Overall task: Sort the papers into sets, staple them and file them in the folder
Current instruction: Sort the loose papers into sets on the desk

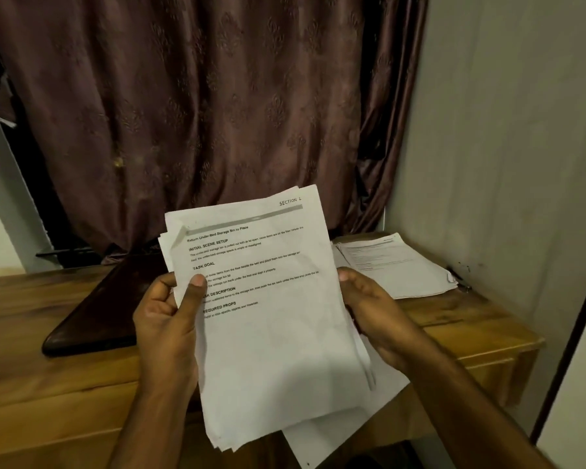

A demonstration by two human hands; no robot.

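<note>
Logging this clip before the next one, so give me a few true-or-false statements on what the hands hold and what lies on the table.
1. Both hands hold one bundle of papers. True: the left hand grips its left edge, the right hand its right edge.
2. The top sheet is marked "SECTION 1". True.
3. A second pile of papers lies on the table at the right. True.
4. The dark folder stands upright. False: it lies flat on the table.
5. A red stapler sits on the second pile. False: none shows there.
</note>
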